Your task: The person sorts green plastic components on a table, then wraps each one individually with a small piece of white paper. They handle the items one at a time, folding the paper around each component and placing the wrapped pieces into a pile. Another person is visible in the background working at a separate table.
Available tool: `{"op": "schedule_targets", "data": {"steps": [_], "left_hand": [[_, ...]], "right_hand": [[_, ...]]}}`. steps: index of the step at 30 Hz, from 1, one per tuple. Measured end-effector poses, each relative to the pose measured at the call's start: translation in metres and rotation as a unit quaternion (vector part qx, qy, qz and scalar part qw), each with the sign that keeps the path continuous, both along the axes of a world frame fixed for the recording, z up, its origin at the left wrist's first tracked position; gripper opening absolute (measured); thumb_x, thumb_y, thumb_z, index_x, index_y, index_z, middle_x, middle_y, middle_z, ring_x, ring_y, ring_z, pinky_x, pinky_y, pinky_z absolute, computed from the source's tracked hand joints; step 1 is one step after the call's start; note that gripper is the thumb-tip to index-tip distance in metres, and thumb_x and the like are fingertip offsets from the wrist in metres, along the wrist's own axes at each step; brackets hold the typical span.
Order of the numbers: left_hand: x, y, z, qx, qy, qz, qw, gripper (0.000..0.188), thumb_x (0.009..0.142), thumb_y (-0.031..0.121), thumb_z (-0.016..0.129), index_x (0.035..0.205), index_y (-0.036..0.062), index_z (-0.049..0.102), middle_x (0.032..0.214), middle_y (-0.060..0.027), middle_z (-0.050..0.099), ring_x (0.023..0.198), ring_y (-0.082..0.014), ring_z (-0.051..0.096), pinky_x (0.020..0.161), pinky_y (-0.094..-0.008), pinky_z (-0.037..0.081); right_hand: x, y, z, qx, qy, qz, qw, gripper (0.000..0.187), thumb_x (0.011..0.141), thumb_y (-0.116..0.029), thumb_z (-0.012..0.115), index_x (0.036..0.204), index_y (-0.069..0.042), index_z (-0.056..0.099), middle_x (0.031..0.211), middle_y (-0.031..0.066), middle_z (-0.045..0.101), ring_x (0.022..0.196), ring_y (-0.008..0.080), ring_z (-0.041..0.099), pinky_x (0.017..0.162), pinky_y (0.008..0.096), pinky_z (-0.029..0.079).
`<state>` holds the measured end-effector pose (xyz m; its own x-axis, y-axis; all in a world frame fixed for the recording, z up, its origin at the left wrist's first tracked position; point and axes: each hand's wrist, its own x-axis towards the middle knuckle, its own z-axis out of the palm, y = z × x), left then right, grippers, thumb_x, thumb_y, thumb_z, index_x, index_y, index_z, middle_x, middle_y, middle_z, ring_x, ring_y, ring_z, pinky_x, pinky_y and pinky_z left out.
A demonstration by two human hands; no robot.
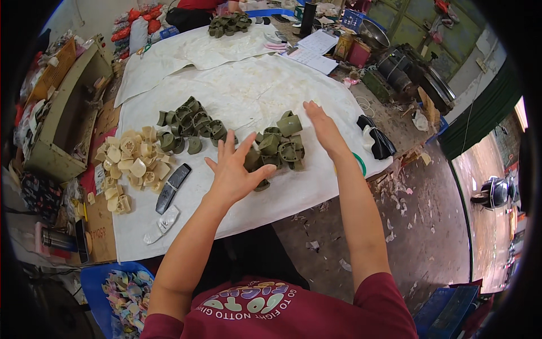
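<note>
My left hand is spread open at the near left side of a heap of olive-green round plastic parts, its thumb and fingers over the nearest pieces. On the heap's right, my right hand is held open with its fingers stretched out, a little apart from the parts. Neither hand grips anything that I can see. A second heap of the same green parts lies to the left. Beside it are many cream-coloured plastic parts. The white sheet under everything covers the table.
A black curved piece and a clear plastic packet lie near the front left. At the right edge sits a black bundle. More green parts and papers are farther back. A blue bin with scraps stands below left.
</note>
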<state>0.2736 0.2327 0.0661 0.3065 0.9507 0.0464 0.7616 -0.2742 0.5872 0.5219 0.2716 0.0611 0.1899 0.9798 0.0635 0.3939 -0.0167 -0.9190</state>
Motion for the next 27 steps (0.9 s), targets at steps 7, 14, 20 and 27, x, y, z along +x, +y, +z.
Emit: {"op": "schedule_targets", "data": {"steps": [7, 14, 20, 27], "left_hand": [[0.01, 0.0, -0.011, 0.03, -0.073, 0.022, 0.997, 0.107, 0.069, 0.049, 0.077, 0.152, 0.0194, 0.018, 0.156, -0.0229, 0.013, 0.144, -0.0366, 0.016, 0.107, -0.0693, 0.004], [-0.004, 0.01, -0.036, 0.139, -0.231, 0.036, 0.962, 0.101, 0.071, 0.04, 0.079, 0.149, 0.0095, 0.023, 0.155, -0.0253, 0.012, 0.141, -0.0398, 0.02, 0.111, -0.0553, 0.016], [0.013, -0.056, -0.026, 0.311, -0.247, -0.239, 0.886, 0.086, 0.069, 0.039, 0.083, 0.137, 0.0049, 0.044, 0.146, -0.0257, 0.032, 0.13, -0.044, 0.036, 0.106, -0.0514, 0.03], [0.067, -0.134, -0.155, -0.582, -0.414, -0.042, 0.699, 0.069, 0.089, 0.043, 0.065, 0.141, 0.0084, 0.038, 0.133, -0.0104, 0.049, 0.12, -0.0203, 0.049, 0.099, -0.0396, 0.039]], "right_hand": [[0.029, -0.055, -0.003, 0.048, 0.514, 0.13, 0.847, 0.092, 0.091, -0.072, 0.027, 0.149, 0.0, 0.02, 0.152, 0.0184, 0.028, 0.141, 0.0302, 0.026, 0.113, 0.0444, 0.022], [0.063, -0.129, -0.031, 0.192, 0.555, -0.075, 0.806, 0.078, 0.096, -0.06, 0.034, 0.143, 0.002, 0.032, 0.147, 0.0203, 0.035, 0.135, 0.0329, 0.036, 0.109, 0.0481, 0.033], [0.15, -0.17, -0.116, 0.23, 0.466, -0.382, 0.764, 0.078, 0.092, -0.06, 0.046, 0.143, -0.003, 0.034, 0.146, 0.0151, 0.038, 0.134, 0.0301, 0.037, 0.111, 0.0468, 0.026], [0.161, -0.098, -0.178, 0.174, 0.5, -0.286, 0.799, 0.072, 0.092, -0.06, 0.046, 0.141, -0.008, 0.039, 0.146, 0.0082, 0.042, 0.133, 0.0262, 0.039, 0.11, 0.0442, 0.032]]}}
